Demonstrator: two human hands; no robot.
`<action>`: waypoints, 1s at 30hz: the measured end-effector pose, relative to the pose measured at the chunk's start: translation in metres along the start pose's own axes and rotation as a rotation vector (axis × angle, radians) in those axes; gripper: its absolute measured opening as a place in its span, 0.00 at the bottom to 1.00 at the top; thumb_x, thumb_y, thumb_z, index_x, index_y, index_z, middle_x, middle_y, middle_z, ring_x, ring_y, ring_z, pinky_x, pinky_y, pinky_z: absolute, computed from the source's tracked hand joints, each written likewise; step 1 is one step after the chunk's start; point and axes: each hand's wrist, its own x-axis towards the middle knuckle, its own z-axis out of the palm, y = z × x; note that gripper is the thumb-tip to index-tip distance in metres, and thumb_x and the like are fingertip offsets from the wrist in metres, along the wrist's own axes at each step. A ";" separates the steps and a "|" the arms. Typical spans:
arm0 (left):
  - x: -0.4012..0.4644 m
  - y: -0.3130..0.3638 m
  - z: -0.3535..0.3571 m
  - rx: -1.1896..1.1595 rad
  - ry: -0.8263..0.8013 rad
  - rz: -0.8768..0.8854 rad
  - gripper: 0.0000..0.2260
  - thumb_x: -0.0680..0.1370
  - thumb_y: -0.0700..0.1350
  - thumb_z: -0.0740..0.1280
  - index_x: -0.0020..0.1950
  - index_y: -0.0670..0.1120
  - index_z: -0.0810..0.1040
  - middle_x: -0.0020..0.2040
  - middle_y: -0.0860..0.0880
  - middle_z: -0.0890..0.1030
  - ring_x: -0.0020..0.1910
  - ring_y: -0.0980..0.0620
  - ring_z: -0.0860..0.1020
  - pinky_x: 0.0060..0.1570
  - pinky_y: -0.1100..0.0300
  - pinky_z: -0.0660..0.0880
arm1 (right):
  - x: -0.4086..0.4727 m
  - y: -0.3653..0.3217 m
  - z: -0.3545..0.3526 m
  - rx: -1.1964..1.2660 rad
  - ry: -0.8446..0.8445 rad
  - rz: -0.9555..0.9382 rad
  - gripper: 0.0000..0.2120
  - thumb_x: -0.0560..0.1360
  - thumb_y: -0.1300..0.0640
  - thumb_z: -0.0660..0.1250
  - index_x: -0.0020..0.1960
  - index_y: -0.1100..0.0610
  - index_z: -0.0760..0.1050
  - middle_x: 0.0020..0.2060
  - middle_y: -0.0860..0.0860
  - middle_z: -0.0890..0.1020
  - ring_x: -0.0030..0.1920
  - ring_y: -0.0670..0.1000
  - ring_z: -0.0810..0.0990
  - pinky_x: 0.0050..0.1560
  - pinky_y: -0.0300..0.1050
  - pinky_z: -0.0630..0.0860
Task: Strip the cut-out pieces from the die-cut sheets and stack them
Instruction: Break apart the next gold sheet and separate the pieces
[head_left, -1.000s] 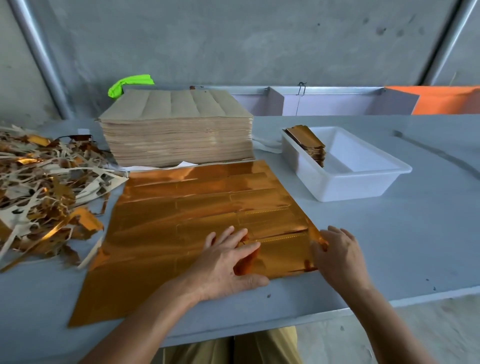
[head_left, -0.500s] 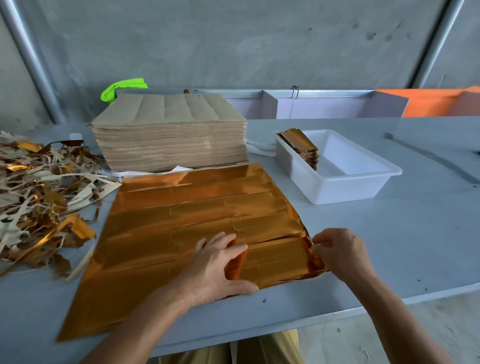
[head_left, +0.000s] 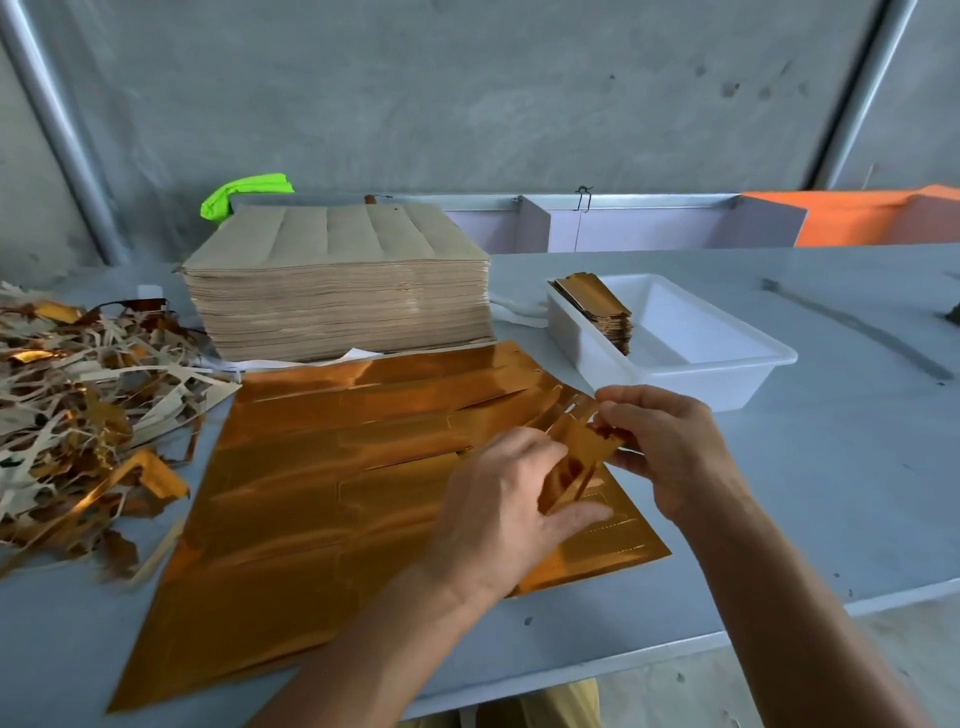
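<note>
Gold foil die-cut sheet (head_left: 332, 499) lay flat on the grey table (head_left: 810, 519), shiny side up, its near corner at the table's front edge and its far edge just in front of the tall stack of brown sheets (head_left: 337, 280). Both hands worked at the sheet's right edge. Right hand (head_left: 670, 447) pinched a gold cut-out piece (head_left: 582, 447) between thumb and fingertips, the piece raised off the sheet and tilted. Left hand (head_left: 504, 509) was over the sheet with fingers curled toward the same piece; it touched the piece's lower end, but whether it truly gripped it could not be told, as motion blur hid the fingertips. Narrow gold strips beside the lifted piece stood up from the sheet surface. White plastic tray (head_left: 727, 374) sat on the table just beyond the right hand, apart from the sheet; a small stack of finished gold pieces (head_left: 597, 306) leaned against its left wall inside. Pile of offcut scrap (head_left: 78, 405), brown and gold strips tangled together, lay on the table to the left, touching the sheet's left margin. A bright green item (head_left: 244, 192) showed behind the brown stack, its kind not readable. Grey wall (head_left: 467, 93) behind the table.
</note>
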 end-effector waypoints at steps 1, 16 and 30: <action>0.002 0.003 0.002 0.024 0.031 0.016 0.24 0.70 0.64 0.67 0.57 0.48 0.79 0.54 0.53 0.79 0.52 0.57 0.76 0.50 0.65 0.75 | 0.000 0.000 0.002 0.015 -0.004 -0.008 0.07 0.75 0.65 0.66 0.41 0.57 0.81 0.30 0.51 0.82 0.31 0.46 0.81 0.30 0.38 0.77; 0.012 0.004 0.002 0.005 0.168 -0.120 0.09 0.79 0.48 0.64 0.46 0.45 0.80 0.34 0.56 0.75 0.28 0.60 0.72 0.25 0.75 0.64 | -0.008 0.008 0.017 0.020 -0.134 -0.178 0.12 0.78 0.47 0.62 0.41 0.47 0.82 0.40 0.47 0.84 0.45 0.48 0.82 0.42 0.41 0.75; 0.014 -0.018 0.011 -0.610 0.144 -0.595 0.11 0.82 0.44 0.59 0.44 0.48 0.79 0.41 0.49 0.83 0.40 0.51 0.83 0.41 0.50 0.82 | -0.023 0.047 0.040 0.093 -0.170 0.012 0.16 0.78 0.61 0.64 0.65 0.59 0.71 0.52 0.57 0.82 0.42 0.53 0.85 0.38 0.47 0.82</action>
